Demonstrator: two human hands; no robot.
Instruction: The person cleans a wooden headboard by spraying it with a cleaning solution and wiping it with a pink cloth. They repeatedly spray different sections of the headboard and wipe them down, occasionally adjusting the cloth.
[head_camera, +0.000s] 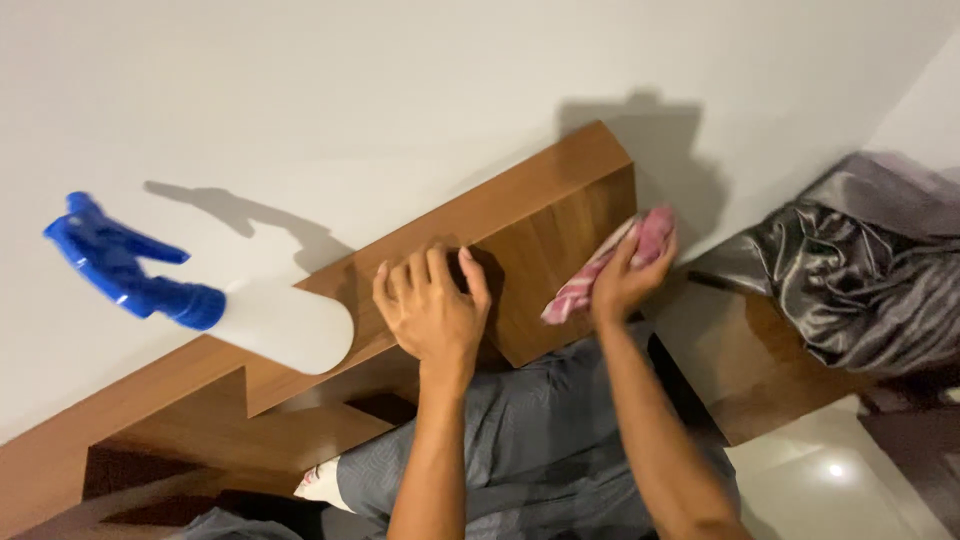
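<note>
The pink striped cloth (600, 270) sits bunched in your right hand (622, 278), fingers curled shut around its upper end, and it is pressed against the end face of the wooden shelf (540, 215). The cloth's long axis runs on a slant, from high on the right, near the shelf's far corner, down to the left, where the loose tail hangs just below your palm.

Your left hand (430, 310) lies flat on the shelf's front face just beside that end, fingers spread and holding nothing, so it looks to be bracing the wood. The right hand is plainly the nearer one to the cloth; the left is apart from it, with the shelf's corner between them.

On top of the shelf, to your left, a white spray bottle (285, 325) with a blue trigger head (125, 265) stands against the pale wall (350, 90), though the angle blurs its base. Grey crumpled fabric (860, 270) is heaped off to the right, well apart from both hands.
</note>
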